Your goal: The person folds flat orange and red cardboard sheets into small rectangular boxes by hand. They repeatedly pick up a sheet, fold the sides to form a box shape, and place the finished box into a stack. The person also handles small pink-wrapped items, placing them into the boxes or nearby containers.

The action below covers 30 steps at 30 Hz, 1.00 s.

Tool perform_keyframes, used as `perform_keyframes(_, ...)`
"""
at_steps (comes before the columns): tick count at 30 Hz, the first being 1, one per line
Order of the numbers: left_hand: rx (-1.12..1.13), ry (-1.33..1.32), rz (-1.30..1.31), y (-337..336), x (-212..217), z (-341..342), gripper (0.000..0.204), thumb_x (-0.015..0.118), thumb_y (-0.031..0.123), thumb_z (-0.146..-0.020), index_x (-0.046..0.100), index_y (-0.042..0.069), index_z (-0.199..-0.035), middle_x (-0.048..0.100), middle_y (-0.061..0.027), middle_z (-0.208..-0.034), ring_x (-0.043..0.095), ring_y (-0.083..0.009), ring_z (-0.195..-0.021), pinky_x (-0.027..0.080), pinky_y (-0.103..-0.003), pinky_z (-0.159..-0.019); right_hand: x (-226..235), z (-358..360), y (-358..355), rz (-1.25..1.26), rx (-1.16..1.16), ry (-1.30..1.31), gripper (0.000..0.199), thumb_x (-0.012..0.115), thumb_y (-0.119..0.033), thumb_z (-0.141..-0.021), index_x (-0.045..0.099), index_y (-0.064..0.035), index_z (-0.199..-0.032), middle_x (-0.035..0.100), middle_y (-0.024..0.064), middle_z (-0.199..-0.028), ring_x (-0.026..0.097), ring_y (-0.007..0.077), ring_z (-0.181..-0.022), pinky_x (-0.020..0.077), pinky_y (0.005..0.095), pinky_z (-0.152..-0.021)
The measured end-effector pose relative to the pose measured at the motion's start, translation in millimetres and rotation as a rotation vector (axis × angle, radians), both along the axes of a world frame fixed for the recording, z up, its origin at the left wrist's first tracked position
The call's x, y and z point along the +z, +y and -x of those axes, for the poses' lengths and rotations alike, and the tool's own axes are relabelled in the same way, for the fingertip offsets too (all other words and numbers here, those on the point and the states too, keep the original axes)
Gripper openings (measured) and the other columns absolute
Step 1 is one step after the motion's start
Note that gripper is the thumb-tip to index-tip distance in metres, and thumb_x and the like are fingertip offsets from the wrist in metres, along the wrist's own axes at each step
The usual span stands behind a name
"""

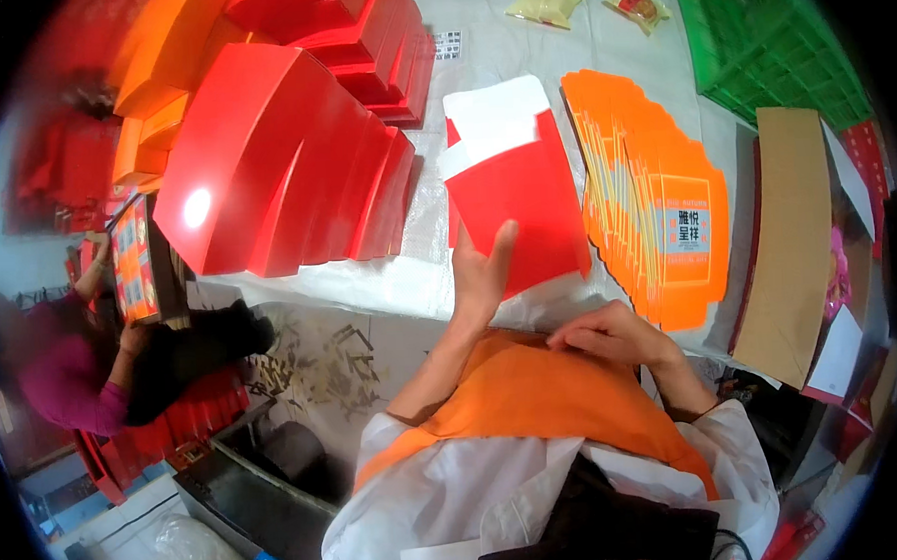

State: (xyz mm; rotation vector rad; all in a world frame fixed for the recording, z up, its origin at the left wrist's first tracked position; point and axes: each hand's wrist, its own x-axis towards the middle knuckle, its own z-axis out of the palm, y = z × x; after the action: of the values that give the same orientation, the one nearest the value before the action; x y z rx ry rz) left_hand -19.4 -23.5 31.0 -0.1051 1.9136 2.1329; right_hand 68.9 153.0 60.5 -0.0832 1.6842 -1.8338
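Observation:
A red folding carton with white inner flaps at its far end is in front of me at the table's near edge. My left hand is closed on its left near side, with the thumb lying over the red face. My right hand hovers by my orange apron, at the table's edge, its fingers loosely bent and apart with nothing in them. Just right of the red carton lies a fanned stack of flat orange cartons. Left of it stands a row of overlapping red boxes.
More red boxes and orange boxes are piled at the far left. Two small wrapped packets lie at the back. A green plastic crate and an open cardboard box bound the right. Another person handles a box at left.

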Motion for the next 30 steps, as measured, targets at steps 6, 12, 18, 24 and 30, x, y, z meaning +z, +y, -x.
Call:
perform_keyframes(6, -0.221, 0.199, 0.098, 2, -3, -40, 0.074, 0.059, 0.015, -0.081, 0.01, 0.0, -0.134, 0.039, -0.0151, -0.123, 0.043, -0.0222, -0.11, 0.037, -0.031, -0.092, 5, 45, 8, -0.461, -0.718, 0.736, 0.027, 0.05, -0.004, -0.085, 0.051, -0.0004, -0.112, 0.053, 0.0081, -0.112, 0.049, 0.0153, -0.105, 0.0377, 0.0281, -0.092)
perform_keyframes(12, -0.27, 0.046, -0.035, -5, -19, -51, 0.067, 0.047, 0.009, -0.085, 0.004, -0.005, -0.135, 0.035, -0.018, -0.127, 0.038, -0.0244, -0.116, 0.031, -0.032, -0.097, -34, 44, 3, -0.116, -0.533, 0.407, 0.022, 0.052, -0.003, -0.084, 0.051, -0.0015, -0.106, 0.053, 0.0049, -0.105, 0.048, 0.0121, -0.099, 0.0383, 0.0239, -0.086)
perform_keyframes(18, -0.21, 0.018, -0.181, 1, 9, -28, 0.054, 0.049, 0.009, -0.086, 0.025, 0.002, -0.133, 0.044, -0.0133, -0.119, 0.047, -0.0185, -0.105, 0.039, -0.03, -0.088, -27, 40, 6, -0.109, -0.514, 0.4, 0.01, 0.051, -0.008, -0.086, 0.055, -0.0004, -0.081, 0.055, 0.0037, -0.083, 0.049, 0.0097, -0.077, 0.041, 0.0227, -0.068)
perform_keyframes(24, -0.45, 0.336, 0.241, -15, -15, -27, 0.031, 0.057, 0.01, -0.083, 0.05, -0.001, -0.111, 0.05, -0.0097, -0.107, 0.049, -0.0178, -0.099, 0.041, -0.029, -0.085, -38, 26, 0, -0.126, -0.567, 0.51, 0.011, 0.056, -0.011, -0.084, 0.054, 0.0003, -0.084, 0.056, 0.0069, -0.095, 0.052, 0.014, -0.088, 0.0423, 0.0247, -0.076)
perform_keyframes(30, 0.096, 0.269, -0.293, 14, -19, -37, 0.042, 0.063, -0.005, -0.07, 0.048, 0.0, -0.109, 0.048, -0.0115, -0.107, 0.048, -0.0213, -0.104, 0.04, -0.032, -0.087, -26, 35, -30, 0.244, -0.971, 0.454, 0.023, 0.059, -0.011, -0.082, 0.05, -0.0002, -0.101, 0.047, 0.0115, -0.116, 0.047, 0.0169, -0.105, 0.0393, 0.0286, -0.088)
